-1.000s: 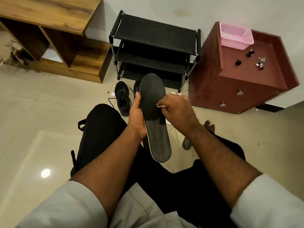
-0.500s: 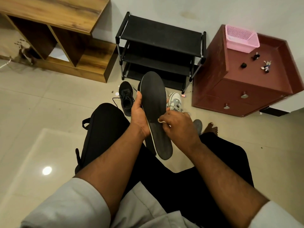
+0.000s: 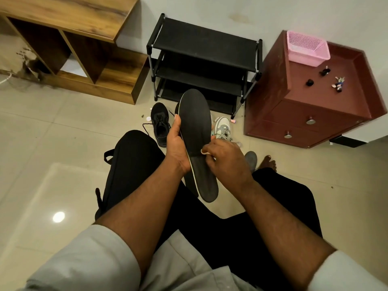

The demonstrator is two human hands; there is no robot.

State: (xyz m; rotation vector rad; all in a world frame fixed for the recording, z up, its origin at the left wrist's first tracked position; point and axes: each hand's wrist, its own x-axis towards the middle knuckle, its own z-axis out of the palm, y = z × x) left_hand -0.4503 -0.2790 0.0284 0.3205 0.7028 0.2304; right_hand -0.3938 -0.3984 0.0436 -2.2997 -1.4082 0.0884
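Both forearms reach out from pale sleeves over the lap, elbows bent, and meet above the knees. The left hand point(image 3: 177, 148) grips the insole point(image 3: 196, 131) by its left edge near the middle, with the thumb lying up along the rim and the fingers hidden behind. The right hand point(image 3: 226, 158) comes in from the other side, knuckles up and fingers curled, pinching a small white wad point(image 3: 203, 151) against the insole's face just below the middle. The insole stands nearly upright in the air between the 2 hands, toe end away from the body, heel end over the gap between the legs.

It looks light, thin and bendy, so it will likely flex under a rub. A hold at the waist, with fingers backing the rubbed spot, seems right; held by 1 end it would probably flop. The matt face should not slip.

Beyond, on the floor point(image 3: 63, 133), a black shoe point(image 3: 160, 122) lies just left of the insole and a sneaker point(image 3: 223, 128) just right. Further off, a black rack point(image 3: 203, 45) stands at the wall, with a wooden shelf point(image 3: 63, 17) to its left and a red cabinet point(image 3: 315, 106) bearing a pink basket point(image 3: 307, 48) to its right
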